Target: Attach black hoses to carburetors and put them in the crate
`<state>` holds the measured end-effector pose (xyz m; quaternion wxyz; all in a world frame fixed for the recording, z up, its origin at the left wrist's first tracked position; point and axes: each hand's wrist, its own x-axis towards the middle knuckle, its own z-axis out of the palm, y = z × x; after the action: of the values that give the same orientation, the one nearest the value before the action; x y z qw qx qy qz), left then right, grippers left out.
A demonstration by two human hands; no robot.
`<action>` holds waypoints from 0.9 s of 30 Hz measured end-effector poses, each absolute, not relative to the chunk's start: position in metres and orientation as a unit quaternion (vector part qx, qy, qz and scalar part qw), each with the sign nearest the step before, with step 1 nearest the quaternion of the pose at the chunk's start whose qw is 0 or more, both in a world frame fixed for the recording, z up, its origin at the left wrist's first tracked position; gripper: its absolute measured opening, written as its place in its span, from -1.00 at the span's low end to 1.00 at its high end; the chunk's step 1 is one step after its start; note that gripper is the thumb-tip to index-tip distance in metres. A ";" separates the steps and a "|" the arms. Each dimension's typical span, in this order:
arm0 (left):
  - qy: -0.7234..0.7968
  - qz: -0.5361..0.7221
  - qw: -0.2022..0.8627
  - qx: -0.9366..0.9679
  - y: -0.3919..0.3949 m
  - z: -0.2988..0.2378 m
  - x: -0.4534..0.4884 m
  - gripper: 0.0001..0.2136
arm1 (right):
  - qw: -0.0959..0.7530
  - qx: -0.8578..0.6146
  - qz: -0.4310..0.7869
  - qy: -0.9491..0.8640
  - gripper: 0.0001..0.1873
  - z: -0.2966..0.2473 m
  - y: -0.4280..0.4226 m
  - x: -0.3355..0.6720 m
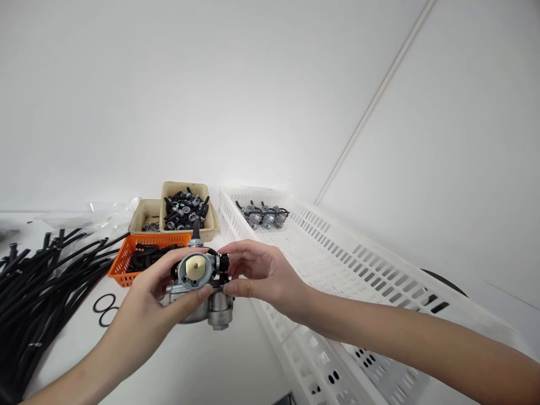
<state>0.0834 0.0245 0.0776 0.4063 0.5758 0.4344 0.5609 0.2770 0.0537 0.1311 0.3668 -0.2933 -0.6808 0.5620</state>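
Note:
A metal carburetor (220,309) with a brass-coloured slide in its round bore is held up above the white table. My left hand (162,298) grips it from the left, thumb across the front below the bore. On its right side my right hand (261,275) has its thumb and fingers closed around a black hose or fitting, whose exact form the fingers partly hide. A black-tipped cap stands upright on top of the carburetor. The far side of the carburetor is hidden.
Several finished-looking carburetors (268,216) sit at the far end of a white slotted crate (363,253). A beige bin (163,188) holds black-and-metal caps, and an orange basket (120,270) holds short black hoses. Long black tubes (50,292) and two black rings (104,304) lie left.

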 end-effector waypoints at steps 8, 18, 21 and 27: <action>0.405 0.544 0.428 0.597 0.031 0.076 0.083 -0.63 | 0.387 -0.307 0.495 -0.714 -0.58 0.130 0.050 0.276; 0.417 0.506 0.487 0.578 0.019 0.088 0.089 -0.65 | 0.344 -0.393 0.344 -0.780 -0.59 0.136 0.047 0.277; 0.415 0.502 0.511 0.561 0.017 0.088 0.091 -0.61 | 0.331 -0.400 0.327 -0.790 -0.55 0.137 0.046 0.277; 0.414 0.504 0.548 0.524 0.014 0.086 0.095 -0.61 | 0.308 -0.416 0.295 -0.803 -0.49 0.139 0.044 0.276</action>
<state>0.0953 0.0141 0.0862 0.5479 0.5239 0.4143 0.5038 0.2760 0.0436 0.1391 0.3084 -0.4157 -0.8030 0.2954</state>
